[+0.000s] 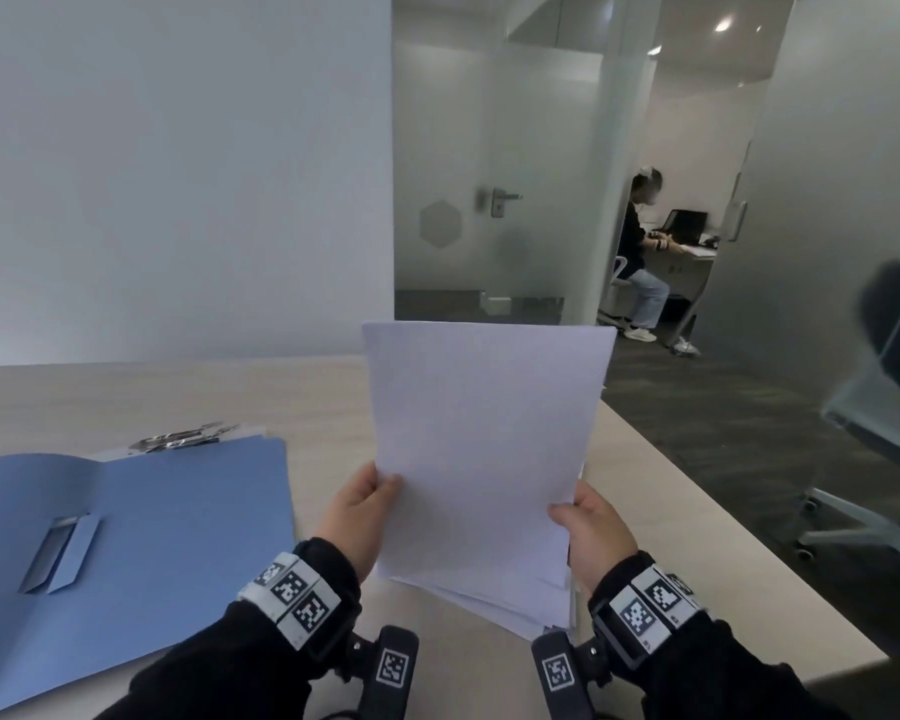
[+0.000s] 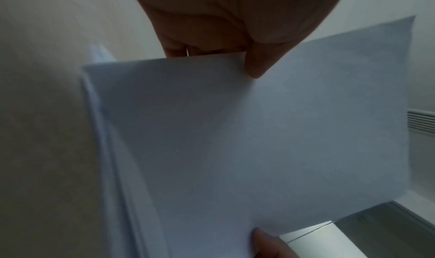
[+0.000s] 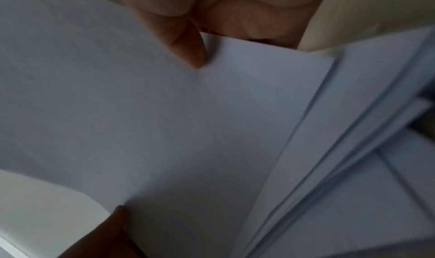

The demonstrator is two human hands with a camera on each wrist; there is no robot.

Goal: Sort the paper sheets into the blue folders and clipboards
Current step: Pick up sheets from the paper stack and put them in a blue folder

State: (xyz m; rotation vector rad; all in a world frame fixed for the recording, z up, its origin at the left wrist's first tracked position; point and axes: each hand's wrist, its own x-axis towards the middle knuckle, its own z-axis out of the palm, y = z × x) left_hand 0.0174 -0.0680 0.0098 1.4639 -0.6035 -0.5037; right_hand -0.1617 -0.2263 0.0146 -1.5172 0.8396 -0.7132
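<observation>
Both hands, left hand (image 1: 358,511) and right hand (image 1: 596,532), pinch the side edges of the paper sheets (image 1: 484,449), held tilted above the table (image 1: 307,397), right of the open blue folder (image 1: 126,553).

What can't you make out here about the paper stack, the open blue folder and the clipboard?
- Sheet count: paper stack edges blur together in both wrist views.
- Fingers behind the stack: hidden by paper; only the thumbs of the left hand and right hand show.
- Blue folder: left part cut by the head view's edge.
- Clipboard: only its metal clip shows above the folder.
</observation>
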